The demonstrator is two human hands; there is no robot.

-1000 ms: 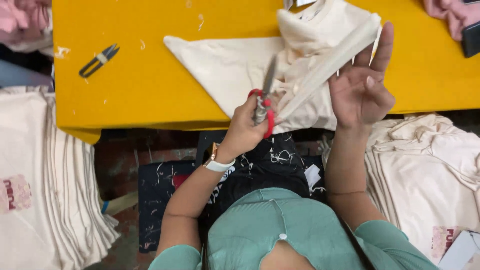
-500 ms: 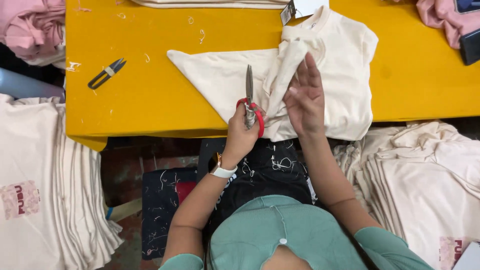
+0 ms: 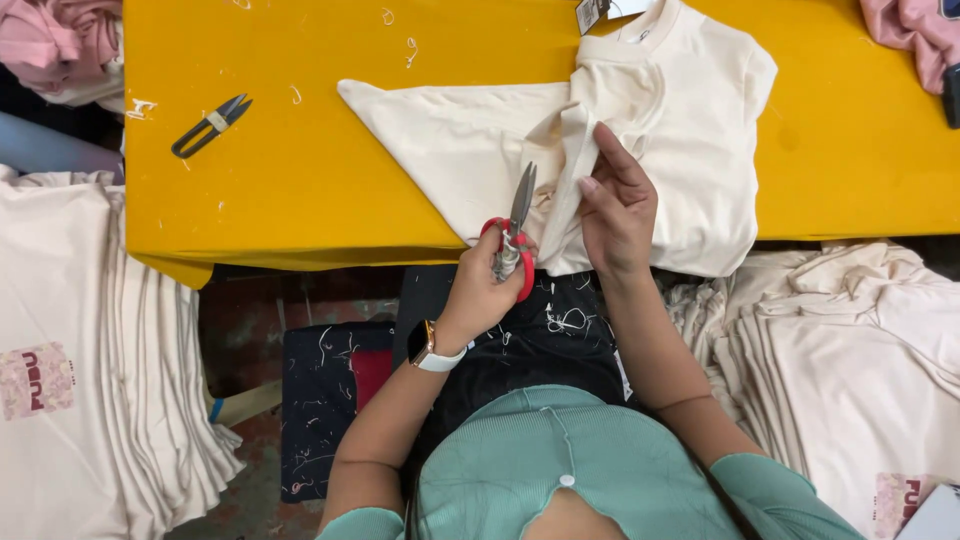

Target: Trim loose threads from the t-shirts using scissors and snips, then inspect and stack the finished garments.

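Two stacks of folded cream garments (image 3: 90,350) flank the yellow worktop (image 3: 300,190), on which a cream cotton T-shirt (image 3: 680,130) lies folded at the near edge. Small black thread snips (image 3: 208,126) rest apart at the far left. Left hand (image 3: 490,285) is clenched around red-handled scissors (image 3: 514,235), blades pointing away. Right hand (image 3: 618,210), fingers extended, presses flat on the shirt's raised fold.
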